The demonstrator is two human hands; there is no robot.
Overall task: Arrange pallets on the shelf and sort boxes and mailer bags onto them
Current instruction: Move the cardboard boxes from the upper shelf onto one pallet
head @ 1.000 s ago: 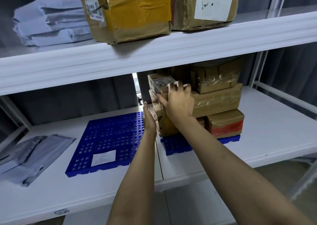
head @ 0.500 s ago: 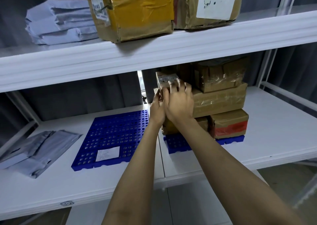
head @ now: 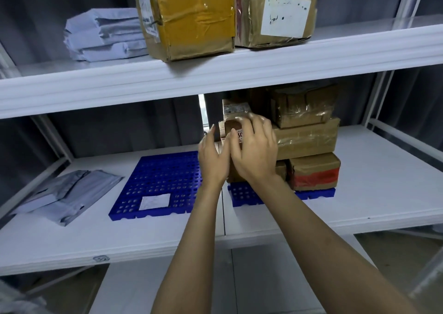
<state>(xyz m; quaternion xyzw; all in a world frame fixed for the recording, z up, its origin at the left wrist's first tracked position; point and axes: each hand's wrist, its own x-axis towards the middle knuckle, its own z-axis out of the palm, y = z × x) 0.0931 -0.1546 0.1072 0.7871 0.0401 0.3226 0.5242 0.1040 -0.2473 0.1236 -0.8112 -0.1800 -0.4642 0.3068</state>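
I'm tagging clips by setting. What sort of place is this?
Probably a parcel storeroom or mailroom: white metal shelving, taped cardboard boxes stacked on a blue pallet, and grey mailer bags lying alongside.

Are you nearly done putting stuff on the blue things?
Done: two pallets lie on the middle shelf; the right pallet carries stacked boxes. In hand: the left hand and right hand are at a small box on that stack. To do: the left pallet holds no parcels, grey mailer bags lie beside it, and two boxes and folded bags sit on the top shelf.
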